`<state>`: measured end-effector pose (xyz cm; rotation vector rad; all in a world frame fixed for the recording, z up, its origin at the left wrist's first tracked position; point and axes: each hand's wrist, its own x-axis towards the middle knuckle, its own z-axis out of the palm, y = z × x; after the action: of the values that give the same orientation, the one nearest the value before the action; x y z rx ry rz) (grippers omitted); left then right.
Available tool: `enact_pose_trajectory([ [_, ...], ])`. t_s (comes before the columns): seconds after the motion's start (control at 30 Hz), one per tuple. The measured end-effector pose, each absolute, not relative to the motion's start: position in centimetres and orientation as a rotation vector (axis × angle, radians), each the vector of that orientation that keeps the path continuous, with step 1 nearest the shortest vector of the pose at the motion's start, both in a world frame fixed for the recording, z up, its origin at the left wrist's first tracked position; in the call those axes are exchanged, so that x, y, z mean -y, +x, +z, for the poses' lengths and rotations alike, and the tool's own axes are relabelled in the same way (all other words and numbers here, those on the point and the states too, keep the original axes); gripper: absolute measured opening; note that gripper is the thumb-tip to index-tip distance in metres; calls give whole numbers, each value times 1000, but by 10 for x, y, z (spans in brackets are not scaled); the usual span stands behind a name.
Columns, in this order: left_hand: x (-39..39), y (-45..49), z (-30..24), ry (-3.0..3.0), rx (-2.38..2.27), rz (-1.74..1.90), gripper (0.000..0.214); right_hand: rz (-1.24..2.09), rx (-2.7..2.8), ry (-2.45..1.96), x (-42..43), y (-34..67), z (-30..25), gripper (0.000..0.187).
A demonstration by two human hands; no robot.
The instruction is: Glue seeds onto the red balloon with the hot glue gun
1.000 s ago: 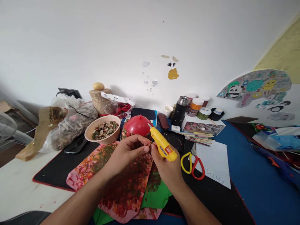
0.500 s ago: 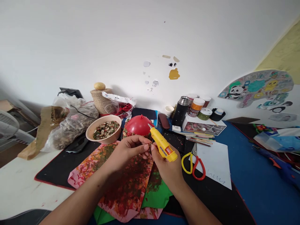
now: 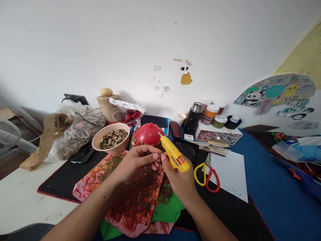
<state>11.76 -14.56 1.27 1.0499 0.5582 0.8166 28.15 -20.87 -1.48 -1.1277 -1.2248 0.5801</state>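
Note:
My right hand point(image 3: 177, 175) grips a small yellow glue gun point(image 3: 173, 154), its nozzle pointing up and left toward a red balloon point(image 3: 148, 133). Around the balloon's base sit small coloured pieces. My left hand point(image 3: 136, 161) is pinched shut just left of the gun, fingertips touching my right thumb, holding a tiny piece I cannot name. Both hands hover over paint-stained paper sheets point(image 3: 130, 194) lying on a black mat point(image 3: 62, 180). A beige bowl point(image 3: 111, 139) of greenish seed-like pieces stands left of the balloon.
Yellow-and-red scissors point(image 3: 207, 175) and a white sheet point(image 3: 229, 174) lie to the right. Behind are a black flask point(image 3: 193, 117), paint jars point(image 3: 210, 113), coloured sticks point(image 3: 213, 147), a twine spool point(image 3: 107, 107) and plastic bags point(image 3: 75, 130). A fan point(image 3: 8, 134) is at far left.
Almost nothing: my left fingers have shifted slightly against the right thumb; the glue gun stays in place.

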Motion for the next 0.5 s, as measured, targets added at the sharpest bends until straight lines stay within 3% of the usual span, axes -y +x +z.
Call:
enact_pose_trajectory([
  [0.5, 144, 120, 9, 927, -542, 764, 34, 683, 1144, -1124, 209, 280, -10, 12],
])
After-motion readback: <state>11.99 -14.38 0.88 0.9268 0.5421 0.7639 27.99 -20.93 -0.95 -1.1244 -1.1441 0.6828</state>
